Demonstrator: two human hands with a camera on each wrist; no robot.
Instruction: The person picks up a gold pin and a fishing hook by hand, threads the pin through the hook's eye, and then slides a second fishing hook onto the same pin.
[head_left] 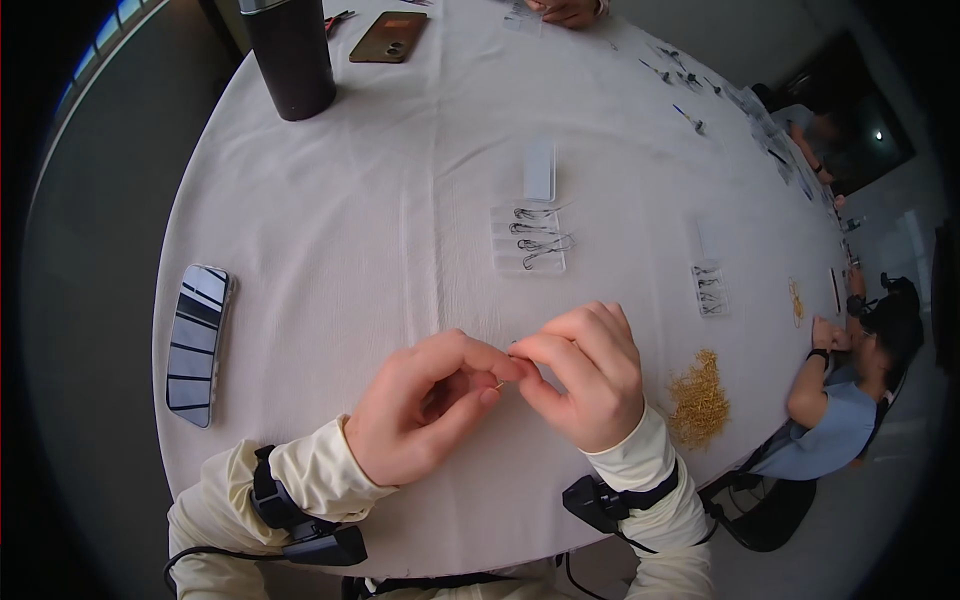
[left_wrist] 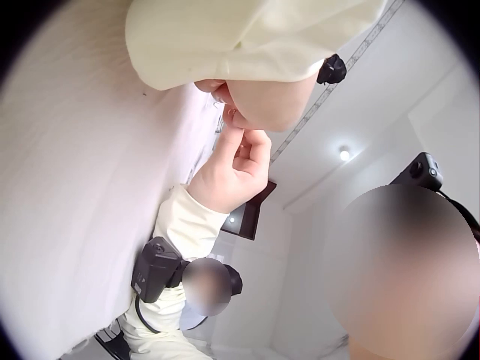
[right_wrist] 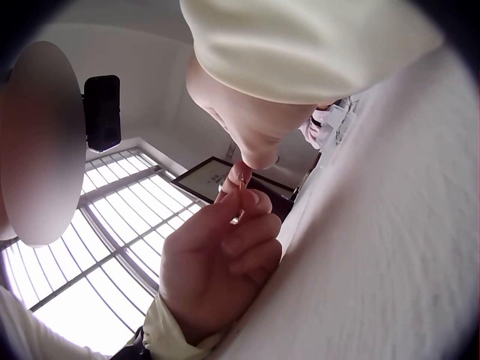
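Note:
Both hands meet fingertip to fingertip above the white tablecloth, near the front edge. The left hand (head_left: 425, 405) pinches a small thin gold-coloured piece (head_left: 500, 385) between thumb and forefinger. In the right wrist view the gold-coloured piece (right_wrist: 241, 184) stands up from the left fingertips towards the right ones. From the other side the right hand (head_left: 590, 375) has its thumb and forefinger closed together at the piece, its other fingers curled. The fingertips hide most of what they work on. To the right of that hand lies a pile of similar gold-coloured pieces (head_left: 700, 400).
Ahead of the hands is a clear compartment box (head_left: 500, 255) with several dark wire hooks. A second such box (head_left: 712, 300) lies further right. A phone (head_left: 198, 345) is at the left edge; a dark tumbler (head_left: 290, 65) and another phone (head_left: 388, 38) stand farther back. Other people sit around the table.

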